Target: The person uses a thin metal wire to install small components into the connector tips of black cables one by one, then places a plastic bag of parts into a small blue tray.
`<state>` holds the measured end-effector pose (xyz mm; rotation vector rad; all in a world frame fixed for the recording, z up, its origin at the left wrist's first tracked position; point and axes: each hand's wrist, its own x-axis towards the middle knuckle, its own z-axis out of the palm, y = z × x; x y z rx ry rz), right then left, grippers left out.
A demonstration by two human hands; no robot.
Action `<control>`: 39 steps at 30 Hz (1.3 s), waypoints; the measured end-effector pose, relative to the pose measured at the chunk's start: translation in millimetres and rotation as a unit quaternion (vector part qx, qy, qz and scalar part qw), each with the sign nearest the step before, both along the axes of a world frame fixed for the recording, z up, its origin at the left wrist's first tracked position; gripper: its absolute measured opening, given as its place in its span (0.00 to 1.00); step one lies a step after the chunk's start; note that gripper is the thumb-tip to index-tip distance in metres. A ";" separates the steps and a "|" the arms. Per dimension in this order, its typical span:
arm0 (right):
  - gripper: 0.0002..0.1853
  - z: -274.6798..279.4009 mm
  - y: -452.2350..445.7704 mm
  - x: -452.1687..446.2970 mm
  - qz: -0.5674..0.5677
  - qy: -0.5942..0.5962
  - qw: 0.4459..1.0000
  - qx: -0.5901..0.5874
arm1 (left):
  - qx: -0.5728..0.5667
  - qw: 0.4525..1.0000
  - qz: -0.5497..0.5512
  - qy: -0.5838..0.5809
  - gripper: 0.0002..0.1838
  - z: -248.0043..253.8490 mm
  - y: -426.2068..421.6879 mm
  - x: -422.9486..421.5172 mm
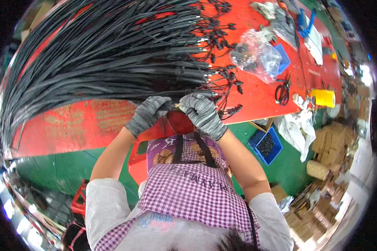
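Note:
Both of my hands wear grey knit gloves and meet over the near edge of the red table. My left hand is closed on a dark cable piece. Close beside it on the right, my right hand pinches a small brass-coloured metal end of that piece. Just beyond the hands lies a large bundle of black cables, its small black connectors pointing right. My fingertips partly hide the held part.
At the right lie a clear plastic bag, black-handled scissors, a yellow roll and a blue tool. A blue bin of small black parts stands below the table edge. Cardboard is piled at the far right.

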<state>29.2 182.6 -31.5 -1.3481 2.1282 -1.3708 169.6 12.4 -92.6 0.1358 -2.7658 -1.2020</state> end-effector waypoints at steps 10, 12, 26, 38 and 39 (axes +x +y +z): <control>0.07 -7.3 178.5 -30.7 -0.440 -0.345 0.823 -0.103 | -0.065 0.852 0.511 -0.093 0.30 -74.8 85.4 39.6; 0.06 -23.5 228.0 -26.8 -0.459 -0.373 0.792 -0.150 | 0.296 0.724 0.607 -0.136 0.28 -91.9 95.9 43.9; 0.04 -60.3 360.3 77.1 -0.472 -0.389 0.782 -0.123 | 0.730 0.543 0.323 -0.260 0.28 -84.1 126.9 -59.3; 0.07 -63.0 389.4 78.7 -0.554 -0.522 0.593 -0.262 | -0.129 0.978 -0.053 -0.158 0.22 4.7 245.1 -136.3; 0.07 -61.9 385.9 72.5 -0.543 -0.519 0.604 -0.266 | -0.212 0.976 -0.040 0.005 0.25 9.3 256.0 -163.2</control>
